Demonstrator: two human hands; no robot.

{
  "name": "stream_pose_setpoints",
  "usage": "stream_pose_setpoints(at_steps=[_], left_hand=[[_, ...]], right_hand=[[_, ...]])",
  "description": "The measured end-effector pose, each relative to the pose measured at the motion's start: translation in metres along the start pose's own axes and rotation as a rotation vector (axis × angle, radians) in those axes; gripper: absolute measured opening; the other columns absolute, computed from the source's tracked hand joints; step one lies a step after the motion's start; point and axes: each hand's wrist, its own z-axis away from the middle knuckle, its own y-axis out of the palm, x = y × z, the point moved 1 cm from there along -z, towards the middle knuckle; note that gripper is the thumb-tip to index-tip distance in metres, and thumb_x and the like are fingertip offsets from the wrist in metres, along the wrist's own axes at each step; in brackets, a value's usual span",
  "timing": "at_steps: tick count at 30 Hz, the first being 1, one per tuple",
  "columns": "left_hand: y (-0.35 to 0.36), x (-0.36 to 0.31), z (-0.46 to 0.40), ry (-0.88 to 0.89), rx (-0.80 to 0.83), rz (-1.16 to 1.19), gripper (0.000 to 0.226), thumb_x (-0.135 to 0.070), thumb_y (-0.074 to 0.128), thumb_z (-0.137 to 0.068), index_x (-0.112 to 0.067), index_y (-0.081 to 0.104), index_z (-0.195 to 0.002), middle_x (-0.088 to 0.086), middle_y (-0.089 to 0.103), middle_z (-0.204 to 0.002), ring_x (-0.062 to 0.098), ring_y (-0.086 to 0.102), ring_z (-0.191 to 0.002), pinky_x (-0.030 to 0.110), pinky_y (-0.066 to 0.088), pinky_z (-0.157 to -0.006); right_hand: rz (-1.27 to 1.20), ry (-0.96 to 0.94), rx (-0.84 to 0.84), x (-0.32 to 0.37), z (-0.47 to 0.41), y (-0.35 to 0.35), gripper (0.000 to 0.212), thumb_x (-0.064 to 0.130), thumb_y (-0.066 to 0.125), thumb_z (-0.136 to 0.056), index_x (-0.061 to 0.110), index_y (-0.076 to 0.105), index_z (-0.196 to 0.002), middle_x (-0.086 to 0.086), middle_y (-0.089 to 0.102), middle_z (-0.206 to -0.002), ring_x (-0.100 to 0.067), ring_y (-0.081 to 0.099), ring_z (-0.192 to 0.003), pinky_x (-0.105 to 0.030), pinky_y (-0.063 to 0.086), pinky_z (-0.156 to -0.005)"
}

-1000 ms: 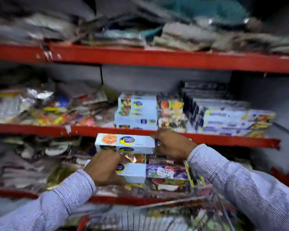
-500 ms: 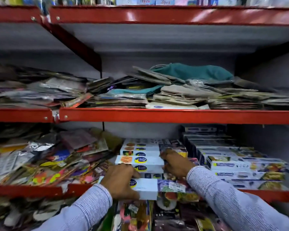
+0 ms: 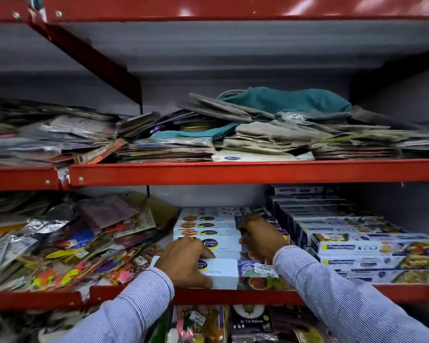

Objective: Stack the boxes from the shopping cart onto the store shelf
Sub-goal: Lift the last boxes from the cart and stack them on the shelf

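Observation:
A long white box [image 3: 222, 271] with a blue and yellow logo lies at the front of the red store shelf [image 3: 245, 297]. My left hand [image 3: 183, 262] grips its left end. A second white box [image 3: 224, 243] lies just above and behind it, and my right hand [image 3: 260, 237] is closed on that box's right end. Behind them stands a stack of like white boxes [image 3: 203, 221]. The shopping cart is out of view.
Blue and white foil boxes [image 3: 372, 253] are stacked to the right on the same shelf. Loose colourful packets [image 3: 67, 243] are heaped on the left. The shelf above [image 3: 233, 173] holds folded bags and packets. More packets [image 3: 221, 323] fill the shelf below.
Both hands lifted the two boxes up from below the shelf edge and moved them onto the shelf, in front of the stack. The camera tilted upward.

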Motion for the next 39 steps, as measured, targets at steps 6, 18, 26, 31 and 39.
stream_pose_setpoints(at_steps=[6, 18, 26, 31, 39], left_hand=[[-0.005, 0.006, -0.034, -0.031, -0.028, 0.066, 0.056, -0.052, 0.081, -0.062, -0.031, 0.075, -0.113, -0.015, 0.076, -0.113, 0.008, 0.068, -0.084, 0.021, 0.044, -0.062], [0.047, 0.022, -0.048, 0.025, -0.181, -0.057, 0.06, -0.057, 0.054, -0.078, -0.03, 0.062, -0.131, -0.002, 0.048, -0.147, 0.026, 0.035, -0.139, 0.046, 0.037, -0.11], [0.07, 0.02, -0.05, 0.009, -0.203, 0.109, 0.05, -0.053, 0.053, -0.093, -0.041, 0.049, -0.141, -0.01, 0.043, -0.154, 0.016, 0.033, -0.142, 0.04, 0.026, -0.118], [0.074, 0.018, -0.048, 0.025, -0.21, 0.075, 0.052, -0.056, 0.047, -0.096, -0.043, 0.04, -0.146, -0.008, 0.041, -0.156, 0.016, 0.031, -0.145, 0.041, 0.021, -0.12], [0.079, 0.026, -0.04, 0.085, -0.198, -0.179, 0.076, -0.074, 0.034, -0.09, -0.034, 0.023, -0.154, -0.006, 0.031, -0.162, 0.019, 0.027, -0.149, 0.042, 0.022, -0.121]], right_hand=[[-0.162, 0.075, -0.094, -0.009, 0.008, -0.018, 0.023, 0.025, 0.058, -0.093, 0.024, 0.071, -0.111, -0.003, 0.076, -0.111, -0.025, 0.072, -0.099, -0.037, 0.059, -0.086], [0.05, 0.033, 0.057, -0.017, 0.038, -0.002, 0.071, 0.07, 0.043, -0.088, 0.02, 0.051, -0.137, -0.007, 0.059, -0.139, -0.029, 0.059, -0.123, -0.041, 0.051, -0.095], [-0.024, 0.007, 0.075, -0.026, 0.037, 0.001, 0.049, 0.045, 0.047, -0.098, 0.023, 0.047, -0.142, -0.005, 0.052, -0.148, -0.028, 0.053, -0.13, -0.038, 0.046, -0.101], [-0.008, -0.043, 0.084, -0.031, 0.037, 0.003, 0.046, 0.039, 0.042, -0.103, 0.021, 0.044, -0.145, -0.006, 0.05, -0.15, -0.027, 0.05, -0.132, -0.037, 0.044, -0.106], [0.116, -0.136, -0.019, -0.037, 0.039, 0.02, 0.047, 0.039, 0.038, -0.105, 0.025, 0.037, -0.15, 0.004, 0.041, -0.157, -0.018, 0.036, -0.143, -0.031, 0.03, -0.117]])
